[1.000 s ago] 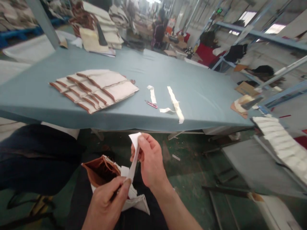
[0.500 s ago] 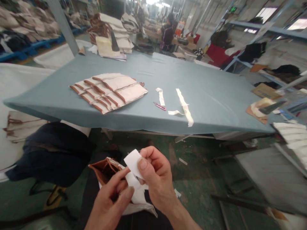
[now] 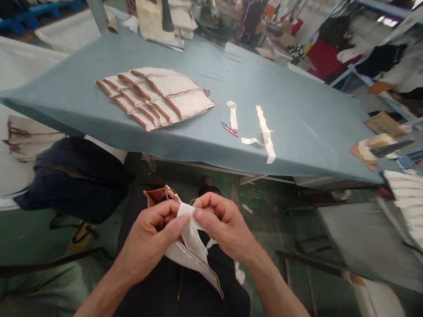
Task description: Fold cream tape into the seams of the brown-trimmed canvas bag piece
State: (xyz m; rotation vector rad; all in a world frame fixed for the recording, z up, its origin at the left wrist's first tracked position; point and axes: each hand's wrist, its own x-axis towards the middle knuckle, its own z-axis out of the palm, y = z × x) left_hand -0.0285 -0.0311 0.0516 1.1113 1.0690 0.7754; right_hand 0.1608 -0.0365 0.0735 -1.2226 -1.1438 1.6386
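White flat strip (image 3: 185, 209) sits in my fingertips: left hand (image 3: 150, 231) and right hand (image 3: 228, 223) both pinched down on it. Cream fabric pouch with brown lining (image 3: 187, 260) right below them, over my lap. Past my fingers, blue-covered table (image 3: 307, 136): pink-handled snips (image 3: 230, 129), off-white strips (image 3: 265, 137), stacked cream brown-edged pieces (image 3: 178, 90) ahead-left. Far ahead, orange-and-white panel (image 3: 271, 8), too blurred to read.

The one camera sits on my head and looks forward and down. It has my left hand (image 3: 150, 235) and right hand (image 3: 228, 224) close, low in the middle, above my lap (image 3: 158, 286); the table (image 3: 304, 119) lies farther out, across the upper half, with floor (image 3: 264, 215) showing between.
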